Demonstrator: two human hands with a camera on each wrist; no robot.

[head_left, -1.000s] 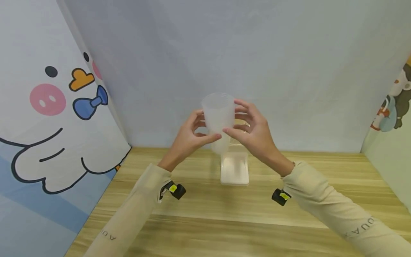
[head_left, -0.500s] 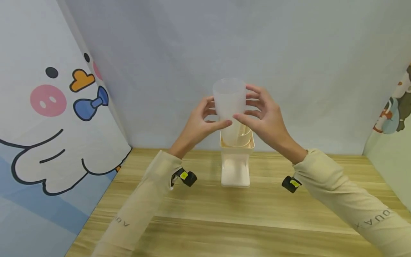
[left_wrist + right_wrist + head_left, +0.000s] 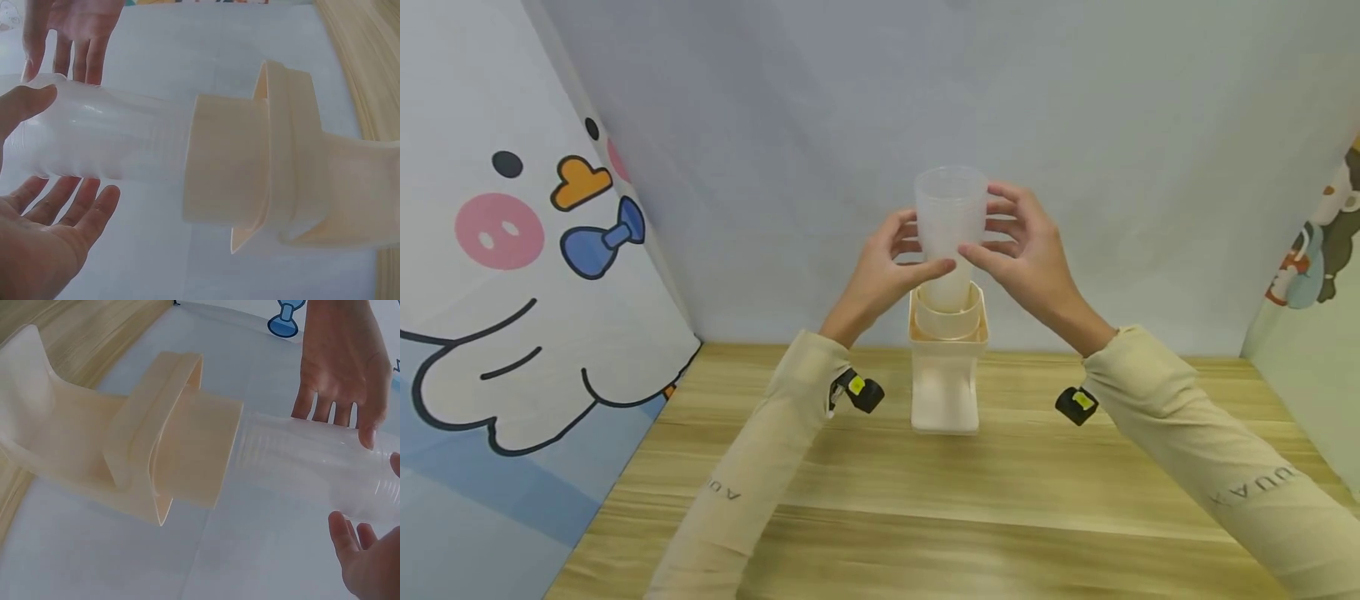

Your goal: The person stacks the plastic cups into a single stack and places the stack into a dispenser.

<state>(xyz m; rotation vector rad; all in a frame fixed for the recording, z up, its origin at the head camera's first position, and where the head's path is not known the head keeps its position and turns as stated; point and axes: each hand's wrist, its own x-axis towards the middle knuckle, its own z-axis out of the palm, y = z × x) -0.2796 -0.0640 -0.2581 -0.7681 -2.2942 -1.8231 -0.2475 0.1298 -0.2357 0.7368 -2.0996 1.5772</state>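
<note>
A clear, frosted plastic cup-shaped container (image 3: 951, 212) is held upright between both hands. My left hand (image 3: 880, 271) grips its left side, thumb across the front and fingers around the far side. My right hand (image 3: 1033, 254) grips the opposite side the same way, the two thumb tips close together. Directly below is a cream plastic stand (image 3: 943, 400) with a round collar (image 3: 950, 325) rising from a square tray. The container's narrower lower end is right at the collar's rim; fine ribs ring that end of the container (image 3: 125, 131) in the left wrist view.
The stand rests on a wood-grain table (image 3: 1000, 492) near its back edge. A pale backdrop (image 3: 812, 108) rises close behind, and a side panel with cartoon figures (image 3: 497, 233) borders the left. Another printed panel (image 3: 1311, 250) stands at the right.
Both hands have carried the container rightward and away from me. It has gone from in front of the stand to over the collar, which now shows.
</note>
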